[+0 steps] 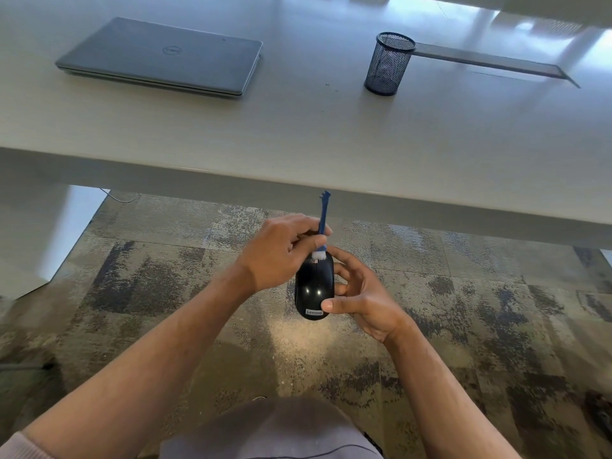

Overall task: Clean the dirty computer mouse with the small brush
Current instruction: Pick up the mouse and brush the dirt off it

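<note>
A closed Dell laptop (165, 56) and a mesh pen cup (389, 62) are set well apart on the desk (298, 134), bare tabletop left between them and along the near edge.

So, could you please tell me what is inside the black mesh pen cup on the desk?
Through the mesh pen cup nothing shows inside; it looks empty. Its very bottom is too dim to check.

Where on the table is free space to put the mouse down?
The table is bare between the laptop and the pen cup, and along its near edge. Far right holds a long flat stand.
</note>
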`<state>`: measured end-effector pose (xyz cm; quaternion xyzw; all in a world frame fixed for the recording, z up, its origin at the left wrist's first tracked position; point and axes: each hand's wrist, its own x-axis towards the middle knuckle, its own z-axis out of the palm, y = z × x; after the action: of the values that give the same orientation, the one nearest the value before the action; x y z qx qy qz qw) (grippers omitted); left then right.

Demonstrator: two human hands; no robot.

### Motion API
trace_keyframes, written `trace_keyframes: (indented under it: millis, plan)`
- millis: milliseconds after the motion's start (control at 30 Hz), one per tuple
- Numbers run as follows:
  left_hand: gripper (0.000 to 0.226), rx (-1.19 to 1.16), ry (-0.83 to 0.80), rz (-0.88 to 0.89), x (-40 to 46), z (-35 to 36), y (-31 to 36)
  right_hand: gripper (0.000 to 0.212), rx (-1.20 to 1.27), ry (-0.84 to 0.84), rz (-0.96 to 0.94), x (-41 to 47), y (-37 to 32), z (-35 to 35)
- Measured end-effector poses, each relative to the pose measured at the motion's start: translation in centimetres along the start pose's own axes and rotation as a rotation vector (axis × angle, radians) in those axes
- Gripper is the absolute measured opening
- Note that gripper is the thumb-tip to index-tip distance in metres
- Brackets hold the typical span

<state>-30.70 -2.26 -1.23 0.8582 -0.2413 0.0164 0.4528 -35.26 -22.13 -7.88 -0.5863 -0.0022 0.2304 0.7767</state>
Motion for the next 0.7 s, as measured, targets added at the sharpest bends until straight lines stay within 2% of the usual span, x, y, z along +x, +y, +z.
trace_keyframes:
  millis: [467, 700]
  plan:
    - [0.018, 0.182, -0.058, 0.115, -0.3, 0.2, -1.4, 0.096, -0.017, -0.004, 0.004, -0.4, 0.3, 0.0]
    - [0.017, 0.117, 0.022, 0.063, -0.1, -0.2, -0.8, 0.094, -0.015, 0.011, 0.000, -0.6, 0.0, 0.1]
